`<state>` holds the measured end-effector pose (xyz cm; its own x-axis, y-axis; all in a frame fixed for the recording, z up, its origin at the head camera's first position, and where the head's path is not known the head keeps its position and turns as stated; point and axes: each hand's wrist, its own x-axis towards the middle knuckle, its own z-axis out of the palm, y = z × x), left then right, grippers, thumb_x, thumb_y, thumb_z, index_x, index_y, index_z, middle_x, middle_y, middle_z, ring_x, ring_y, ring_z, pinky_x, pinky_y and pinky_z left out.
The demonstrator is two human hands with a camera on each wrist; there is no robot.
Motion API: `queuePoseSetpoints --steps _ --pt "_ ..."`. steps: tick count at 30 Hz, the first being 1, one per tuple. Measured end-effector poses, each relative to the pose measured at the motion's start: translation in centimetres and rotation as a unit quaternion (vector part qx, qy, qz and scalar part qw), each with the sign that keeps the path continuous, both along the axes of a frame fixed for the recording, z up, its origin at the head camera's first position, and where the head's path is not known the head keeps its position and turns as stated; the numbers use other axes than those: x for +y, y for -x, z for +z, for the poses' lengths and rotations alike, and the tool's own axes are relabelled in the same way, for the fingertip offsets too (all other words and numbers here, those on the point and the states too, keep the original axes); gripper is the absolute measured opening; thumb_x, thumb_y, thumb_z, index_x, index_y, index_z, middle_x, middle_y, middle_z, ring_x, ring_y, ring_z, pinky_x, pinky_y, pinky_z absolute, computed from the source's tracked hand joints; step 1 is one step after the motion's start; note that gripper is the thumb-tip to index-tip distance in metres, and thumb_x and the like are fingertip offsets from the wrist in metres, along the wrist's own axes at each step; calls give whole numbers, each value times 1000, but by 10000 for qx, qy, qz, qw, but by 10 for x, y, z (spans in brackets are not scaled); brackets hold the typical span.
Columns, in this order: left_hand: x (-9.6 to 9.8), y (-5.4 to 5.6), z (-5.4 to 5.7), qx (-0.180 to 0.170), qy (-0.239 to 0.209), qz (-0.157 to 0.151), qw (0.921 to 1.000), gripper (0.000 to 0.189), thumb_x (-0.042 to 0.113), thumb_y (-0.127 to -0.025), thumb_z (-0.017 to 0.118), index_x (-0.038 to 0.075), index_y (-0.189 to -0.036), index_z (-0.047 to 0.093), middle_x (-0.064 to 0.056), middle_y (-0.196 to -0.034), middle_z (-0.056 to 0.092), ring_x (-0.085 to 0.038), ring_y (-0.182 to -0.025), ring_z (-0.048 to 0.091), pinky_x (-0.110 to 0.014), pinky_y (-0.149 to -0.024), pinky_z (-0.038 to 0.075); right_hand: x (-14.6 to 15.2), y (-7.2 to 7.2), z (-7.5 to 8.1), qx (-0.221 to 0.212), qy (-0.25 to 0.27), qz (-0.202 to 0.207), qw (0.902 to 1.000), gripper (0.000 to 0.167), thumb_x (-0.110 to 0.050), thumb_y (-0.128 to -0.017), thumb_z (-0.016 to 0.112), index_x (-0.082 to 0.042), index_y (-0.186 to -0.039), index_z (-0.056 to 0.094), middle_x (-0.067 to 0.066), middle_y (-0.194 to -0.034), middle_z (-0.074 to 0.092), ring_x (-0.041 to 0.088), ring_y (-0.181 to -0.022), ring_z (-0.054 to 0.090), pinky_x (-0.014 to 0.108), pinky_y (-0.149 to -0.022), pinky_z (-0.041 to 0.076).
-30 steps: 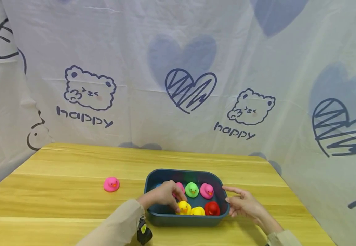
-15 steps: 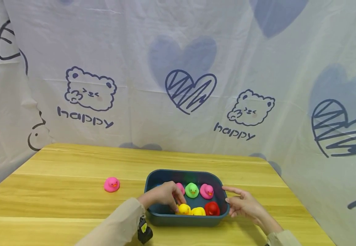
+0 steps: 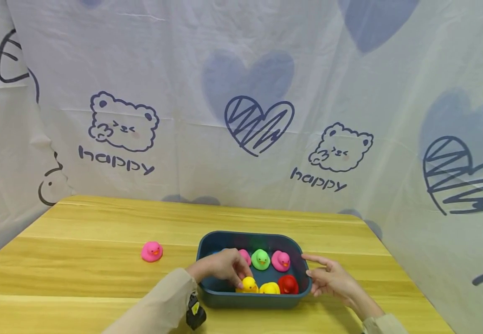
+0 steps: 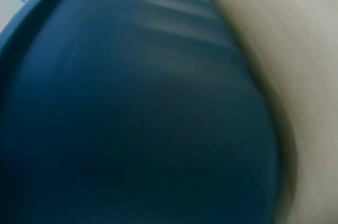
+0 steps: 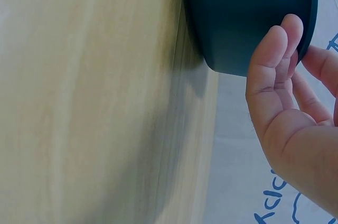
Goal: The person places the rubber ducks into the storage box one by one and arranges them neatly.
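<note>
A dark blue bin (image 3: 249, 301) holds several rubber ducks. Inside it, near the front wall, my left hand (image 3: 224, 266) pinches a yellow rubber duck (image 3: 249, 285) between thumb and fingers. The bin fills the left wrist view, where its dark wall (image 4: 158, 102) hides that hand. On the right side, my right hand (image 3: 331, 280) touches the bin with its fingertips, index finger stretched to the rim. In the right wrist view, two fingertips (image 5: 272, 49) rest against the bin's outer wall (image 5: 243, 28).
Also in the bin are a second yellow duck (image 3: 269, 288), a red duck (image 3: 288, 284), a green duck (image 3: 260, 260) and pink ducks (image 3: 280, 261). Another pink duck (image 3: 152, 251) sits on the wooden table (image 3: 78, 273) to the left. A printed curtain (image 3: 191, 139) hangs behind.
The yellow duck under my left fingers has tipped and turned slightly, its face showing again. My right hand stays at the bin's right end.
</note>
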<state>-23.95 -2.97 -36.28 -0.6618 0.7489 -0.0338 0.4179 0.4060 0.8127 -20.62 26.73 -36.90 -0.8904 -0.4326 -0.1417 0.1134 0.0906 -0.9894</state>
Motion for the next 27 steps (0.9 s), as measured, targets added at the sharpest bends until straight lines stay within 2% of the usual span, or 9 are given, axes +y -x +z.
queuePoseSetpoints --steps 6,13,17,20,23,25,27 --pt "3 3 0 383 40 -373 9986 22 -11 -71 67 -3 -91 69 0 -67 58 -5 -57 49 -17 -54 47 0 2 -1 2 0 20 10000 58 -7 -89 52 8 -136 23 4 -62 57 10 -53 57 23 -53 49" --pt "4 3 0 -121 14 -482 9988 23 -17 -71 63 -6 -91 68 -4 -66 57 -7 -58 47 -16 -53 45 2 3 -3 26 20 96 9999 58 -7 -89 51 8 -136 22 3 -62 57 10 -53 57 22 -53 49" --pt "5 3 2 -79 171 -603 9980 22 -15 -73 62 -6 -93 67 -6 -68 56 -6 -60 44 -15 -53 41 1 3 -3 -13 -1 76 10000 58 -7 -89 52 8 -136 21 3 -62 57 10 -53 57 23 -53 49" --pt "4 2 3 -332 242 -438 9982 25 -13 -75 62 -7 -99 64 -8 -72 57 -8 -63 47 -18 -57 45 0 2 -2 -17 -8 59 10000 59 -8 -89 52 8 -137 22 4 -62 57 10 -53 57 23 -53 49" --pt "2 2 3 -720 191 -51 9972 28 -14 -76 60 -9 -103 61 -10 -76 59 -11 -66 52 -25 -61 50 0 1 -2 50 32 94 9999 58 -8 -89 52 7 -137 22 4 -62 57 11 -53 57 23 -53 49" --pt "0 2 4 -960 129 181 9951 27 -16 -77 58 -9 -103 61 -10 -76 59 -13 -65 54 -30 -63 52 0 0 -1 76 62 122 9999 57 -7 -89 51 8 -136 22 5 -62 57 10 -53 57 23 -53 49" --pt "-1 2 4 -1083 20 282 9937 26 -18 -76 56 -10 -101 61 -12 -77 60 -14 -64 55 -32 -63 52 0 1 -1 69 95 138 9998 57 -7 -90 51 8 -136 22 5 -63 58 10 -53 57 23 -53 49"
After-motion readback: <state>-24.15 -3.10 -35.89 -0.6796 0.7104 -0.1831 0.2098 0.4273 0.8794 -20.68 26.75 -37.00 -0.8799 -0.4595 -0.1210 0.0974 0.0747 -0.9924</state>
